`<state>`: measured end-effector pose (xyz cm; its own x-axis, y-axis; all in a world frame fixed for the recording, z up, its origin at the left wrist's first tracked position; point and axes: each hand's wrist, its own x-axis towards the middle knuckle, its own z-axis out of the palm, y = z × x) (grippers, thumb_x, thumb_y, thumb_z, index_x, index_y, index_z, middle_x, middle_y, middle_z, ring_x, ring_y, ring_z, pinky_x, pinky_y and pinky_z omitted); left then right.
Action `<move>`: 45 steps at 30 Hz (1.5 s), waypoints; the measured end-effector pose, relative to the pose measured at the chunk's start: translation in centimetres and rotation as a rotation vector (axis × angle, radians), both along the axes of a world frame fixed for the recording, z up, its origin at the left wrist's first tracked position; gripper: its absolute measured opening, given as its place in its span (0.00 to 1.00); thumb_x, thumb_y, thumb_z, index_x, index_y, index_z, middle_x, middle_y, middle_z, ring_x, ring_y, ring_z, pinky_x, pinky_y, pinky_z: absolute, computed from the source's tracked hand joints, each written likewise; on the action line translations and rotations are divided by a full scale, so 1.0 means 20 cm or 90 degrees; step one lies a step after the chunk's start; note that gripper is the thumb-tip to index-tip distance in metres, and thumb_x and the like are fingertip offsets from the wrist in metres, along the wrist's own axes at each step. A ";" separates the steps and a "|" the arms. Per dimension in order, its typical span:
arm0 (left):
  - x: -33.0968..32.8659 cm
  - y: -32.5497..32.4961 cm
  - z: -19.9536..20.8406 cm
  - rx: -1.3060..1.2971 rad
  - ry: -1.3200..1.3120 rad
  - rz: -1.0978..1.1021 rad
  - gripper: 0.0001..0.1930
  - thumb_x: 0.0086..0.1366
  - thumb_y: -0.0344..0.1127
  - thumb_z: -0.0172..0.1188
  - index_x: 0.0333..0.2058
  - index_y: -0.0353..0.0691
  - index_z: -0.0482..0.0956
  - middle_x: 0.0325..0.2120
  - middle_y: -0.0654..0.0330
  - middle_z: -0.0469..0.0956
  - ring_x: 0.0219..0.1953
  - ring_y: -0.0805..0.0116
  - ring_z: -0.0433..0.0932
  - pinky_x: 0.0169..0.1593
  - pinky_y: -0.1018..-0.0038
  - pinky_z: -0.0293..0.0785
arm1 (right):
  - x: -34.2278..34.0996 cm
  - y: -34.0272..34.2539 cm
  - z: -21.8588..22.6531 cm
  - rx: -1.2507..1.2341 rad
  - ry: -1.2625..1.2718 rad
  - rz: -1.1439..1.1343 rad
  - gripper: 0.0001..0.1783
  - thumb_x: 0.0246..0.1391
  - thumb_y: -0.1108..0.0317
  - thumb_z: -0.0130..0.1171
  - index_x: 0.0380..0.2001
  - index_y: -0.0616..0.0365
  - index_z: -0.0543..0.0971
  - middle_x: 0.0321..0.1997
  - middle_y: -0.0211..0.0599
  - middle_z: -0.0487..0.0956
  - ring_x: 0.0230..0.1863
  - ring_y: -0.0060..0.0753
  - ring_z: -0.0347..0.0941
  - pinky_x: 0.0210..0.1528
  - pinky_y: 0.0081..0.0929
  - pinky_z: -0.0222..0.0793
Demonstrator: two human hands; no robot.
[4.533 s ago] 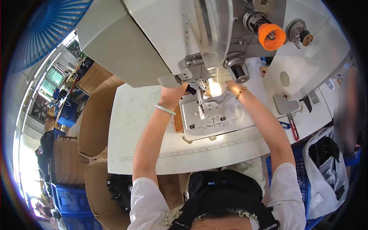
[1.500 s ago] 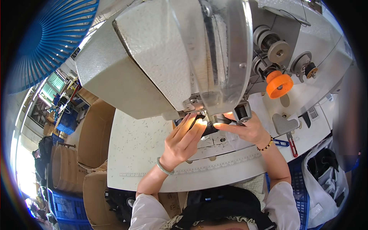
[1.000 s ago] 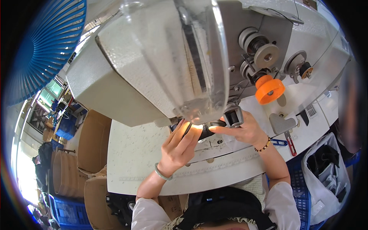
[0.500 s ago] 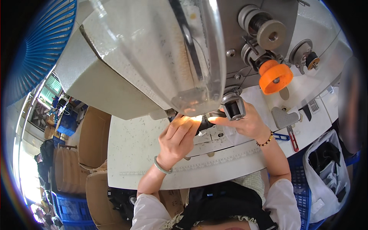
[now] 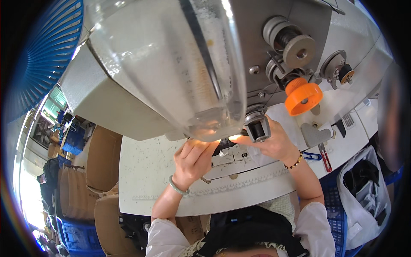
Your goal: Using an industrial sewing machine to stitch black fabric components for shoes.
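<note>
A large grey sewing machine head (image 5: 171,73) fills the upper view, very close to the camera. My left hand (image 5: 193,160), with a pale green bangle on the wrist, reaches up under the machine, fingers extended at the lit needle area (image 5: 222,143). My right hand (image 5: 274,143), wearing a beaded bracelet, is beside it, fingertips pinched near a small dark part under the head. What the fingers grip is hidden by the machine. An orange knob (image 5: 303,98) sticks out of the machine's side.
The white sewing table (image 5: 145,171) has a ruler strip along its front edge. Red-handled snips (image 5: 325,156) and a blue clip (image 5: 311,156) lie at the right. A white bag (image 5: 364,192) of dark items hangs right. Cardboard boxes (image 5: 100,167) and blue crates (image 5: 77,235) stand left.
The camera has moved closer under the machine head, which now covers more of the view. Both hands stay at the needle area, fingers shifting slightly.
</note>
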<state>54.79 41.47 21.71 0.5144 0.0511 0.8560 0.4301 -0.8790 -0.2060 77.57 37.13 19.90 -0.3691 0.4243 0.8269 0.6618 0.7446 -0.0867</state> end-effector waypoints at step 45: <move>0.02 0.09 -0.09 -0.105 -0.114 0.011 0.14 0.38 0.16 0.60 0.27 0.37 0.75 0.26 0.58 0.77 0.28 0.59 0.76 0.31 0.73 0.72 | -0.02 0.03 0.07 -0.173 0.209 0.024 0.23 0.34 0.87 0.53 0.35 0.49 0.79 0.43 0.42 0.68 0.45 0.42 0.67 0.40 0.29 0.67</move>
<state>55.17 43.28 19.83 0.3532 0.2050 0.9128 0.4617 -0.8868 0.0205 77.19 37.72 21.28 -0.1243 0.6338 0.7634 0.5391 0.6891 -0.4843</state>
